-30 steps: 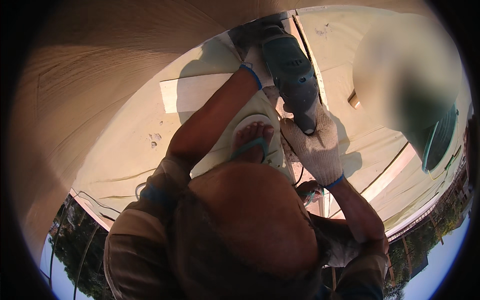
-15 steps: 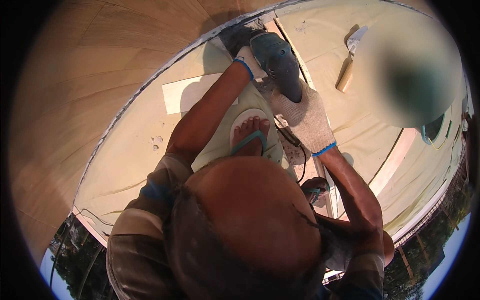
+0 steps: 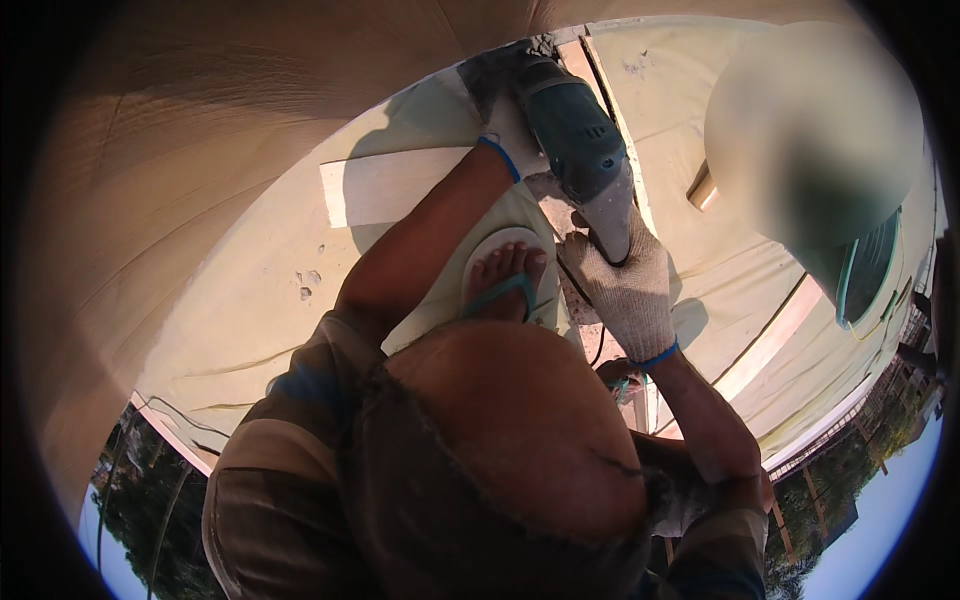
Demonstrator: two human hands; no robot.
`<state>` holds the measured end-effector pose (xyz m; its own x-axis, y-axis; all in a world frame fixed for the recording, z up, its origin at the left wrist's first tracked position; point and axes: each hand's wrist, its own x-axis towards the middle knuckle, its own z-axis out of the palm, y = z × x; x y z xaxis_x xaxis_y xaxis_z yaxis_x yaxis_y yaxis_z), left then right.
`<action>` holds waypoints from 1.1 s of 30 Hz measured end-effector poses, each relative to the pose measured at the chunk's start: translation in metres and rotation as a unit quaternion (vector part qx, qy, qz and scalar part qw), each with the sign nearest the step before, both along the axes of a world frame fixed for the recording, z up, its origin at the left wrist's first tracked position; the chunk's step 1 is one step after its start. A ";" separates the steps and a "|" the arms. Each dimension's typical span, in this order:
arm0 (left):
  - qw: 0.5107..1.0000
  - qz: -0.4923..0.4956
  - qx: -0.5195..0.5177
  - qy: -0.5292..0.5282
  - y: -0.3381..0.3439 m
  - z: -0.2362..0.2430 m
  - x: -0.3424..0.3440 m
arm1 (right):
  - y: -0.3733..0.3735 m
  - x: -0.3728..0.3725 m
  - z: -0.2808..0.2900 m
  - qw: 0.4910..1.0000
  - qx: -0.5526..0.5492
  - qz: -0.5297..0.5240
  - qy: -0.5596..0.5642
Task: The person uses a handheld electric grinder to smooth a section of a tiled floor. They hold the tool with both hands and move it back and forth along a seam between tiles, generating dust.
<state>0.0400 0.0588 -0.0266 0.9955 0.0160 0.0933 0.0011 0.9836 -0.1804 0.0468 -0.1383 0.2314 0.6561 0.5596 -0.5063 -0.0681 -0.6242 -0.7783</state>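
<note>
Nearest to us is a bare, bent knee [image 3: 510,430], and beyond it a foot in a pale flip-flop with a teal strap [image 3: 503,275], with a thin black cable [image 3: 600,345] running just to its right. Past the cable, the right hand in a cream knitted glove with a blue cuff [image 3: 630,285] has its fingers curled around the rear grip of a teal-and-grey power tool [image 3: 575,130]. The left hand, gloved alike [image 3: 518,145], sits against the tool's left side; its fingers are hidden, so we cannot tell whether they grip. The tool's front end meets dark shadow near a pale rectangular board [image 3: 400,185]. We judge that a kick from the tool could twist it toward those exposed toes, and slack cable might snag the foot.
</note>
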 end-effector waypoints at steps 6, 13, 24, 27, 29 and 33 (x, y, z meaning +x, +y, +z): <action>0.971 -0.039 0.023 0.236 0.026 0.023 0.024 | 0.012 0.032 0.007 0.997 0.006 0.063 0.054; 0.999 0.003 -0.018 0.027 0.006 0.014 0.009 | -0.005 0.017 -0.002 0.996 0.035 0.064 -0.043; 0.614 0.097 0.775 0.110 0.018 -0.045 0.010 | -0.008 0.019 -0.003 0.999 0.035 0.036 0.009; 0.677 0.042 0.727 0.108 0.045 -0.041 0.000 | 0.020 -0.012 0.007 0.998 0.055 -0.003 -0.038; 0.676 0.036 0.728 0.109 0.038 -0.033 -0.002 | 0.013 -0.008 0.003 0.998 0.040 0.001 -0.040; 0.730 0.019 0.673 0.121 0.036 -0.013 0.003 | 0.005 0.000 0.004 0.999 0.021 0.020 -0.014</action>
